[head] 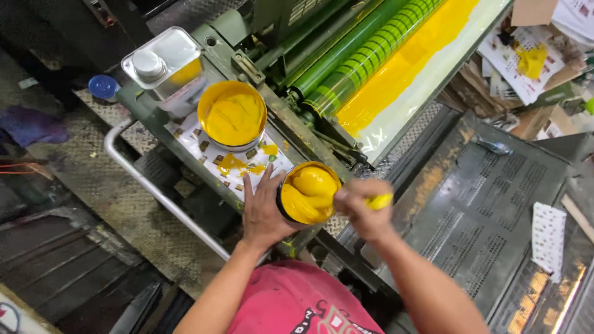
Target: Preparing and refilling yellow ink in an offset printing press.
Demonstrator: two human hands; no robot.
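- A blue cap [103, 86] lies far to the left on the bumpy metal floor [93, 179].
- A square metal can [166, 65] with a round silver lid stands on the green machine ledge [213, 46].
- Just beside it, nearer the person, sits an open tin [232, 115] full of yellow ink.
- That tin stands on a white paper sheet [207, 151] with little brown marks and yellow blobs on it.
- A bent silver rail [148, 185] runs below the paper.
- The left hand [265, 213] rests on the paper; its fingers [260, 182] are spread out and its thumb side is wrapped around the side of a second tin.
- This second ink tin [308, 193] is tilted, full of thick yellow ink, and sits between the two hands at the edge of the ledge.
- The right hand [362, 207] is blurry. Its fingers are closed tight on a small tool with a yellow tip [379, 201], right beside the tin's rim.
- Above, green rollers [365, 52] lie next to a tray of yellow ink [408, 59].
- To the right is a dark metal cover [489, 210] with slots.
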